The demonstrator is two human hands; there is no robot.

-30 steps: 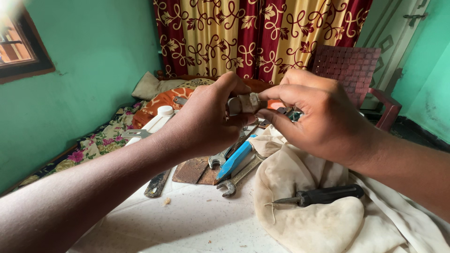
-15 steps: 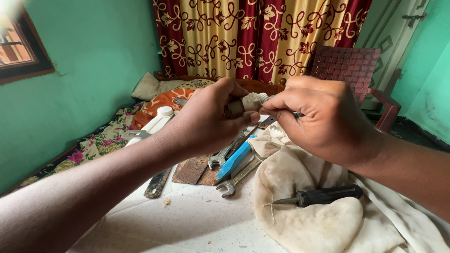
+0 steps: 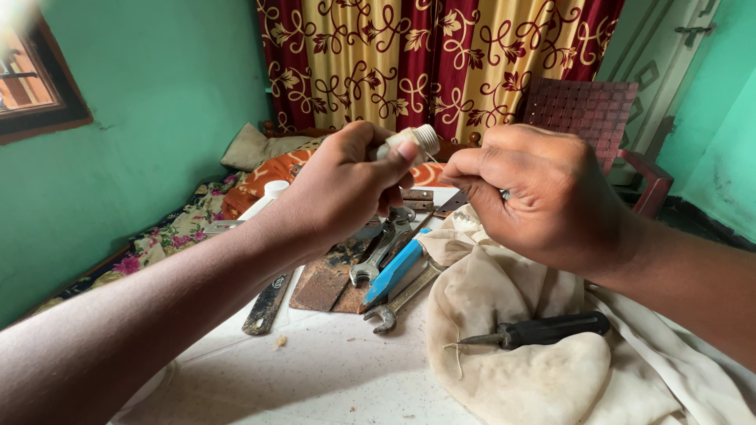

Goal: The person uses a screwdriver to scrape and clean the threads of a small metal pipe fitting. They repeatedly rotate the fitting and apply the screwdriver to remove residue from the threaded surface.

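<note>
My left hand (image 3: 346,182) holds a small pale threaded pipe fitting (image 3: 416,140) up in front of me, threaded end pointing right. My right hand (image 3: 543,197) is closed just to the right of it, pinching something thin and whitish that runs to the fitting's threads; I cannot tell exactly what it is. Both hands hover above a white speckled table (image 3: 331,370). Below them lie two open-ended spanners (image 3: 386,248), a blue-handled tool (image 3: 395,271) and a black-handled screwdriver (image 3: 543,330) resting on a cream cloth (image 3: 535,378).
A rusty flat plate (image 3: 323,287) and a dark flat tool (image 3: 266,305) lie on the table's left part. A white bottle (image 3: 268,197) stands at its far edge. Behind are a bed with a floral cover (image 3: 169,236), patterned curtains (image 3: 425,55) and a red woven chair (image 3: 598,110).
My hands have drawn slightly apart; the right hand moved right away from the fitting, and the fitting's threaded end now shows clearly at my left fingertips.
</note>
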